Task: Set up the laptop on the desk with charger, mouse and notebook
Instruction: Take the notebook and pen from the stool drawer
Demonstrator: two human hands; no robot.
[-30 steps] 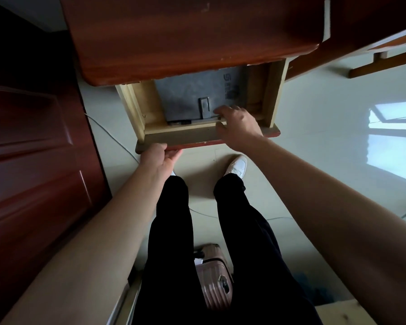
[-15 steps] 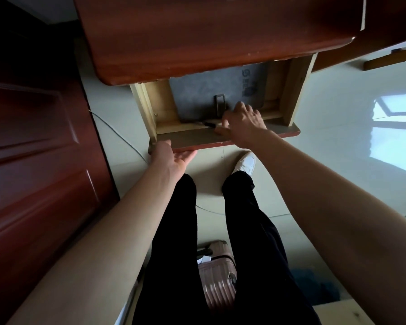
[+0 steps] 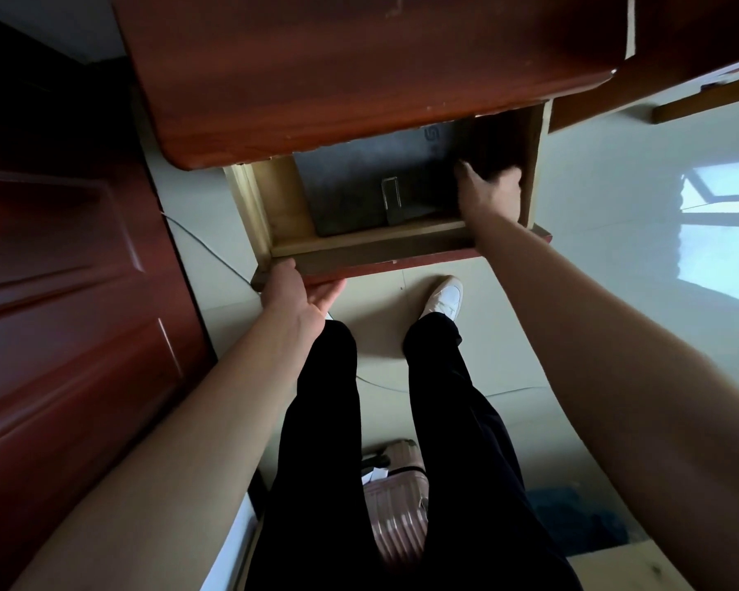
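A reddish-brown wooden desk (image 3: 359, 70) fills the top of the view. Its pale wooden drawer (image 3: 376, 245) is pulled out beneath the front edge. A dark grey flat sleeve (image 3: 350, 194) with a small strap loop lies inside the drawer. My left hand (image 3: 295, 296) grips the drawer's front at its left end. My right hand (image 3: 487, 194) reaches into the drawer's right side, next to the sleeve, with fingertips in shadow. No laptop, charger, mouse or notebook shows in the open.
A dark red door (image 3: 60, 292) stands close on the left. A pink ribbed suitcase (image 3: 397, 514) sits on the pale floor behind my legs. A thin cable (image 3: 214, 249) runs along the floor. Wooden furniture legs (image 3: 700, 100) are at the upper right.
My right hand has moved from the drawer's front edge deeper into its right side. The drawer stands further out from under the desk. My left hand stays on the drawer front.
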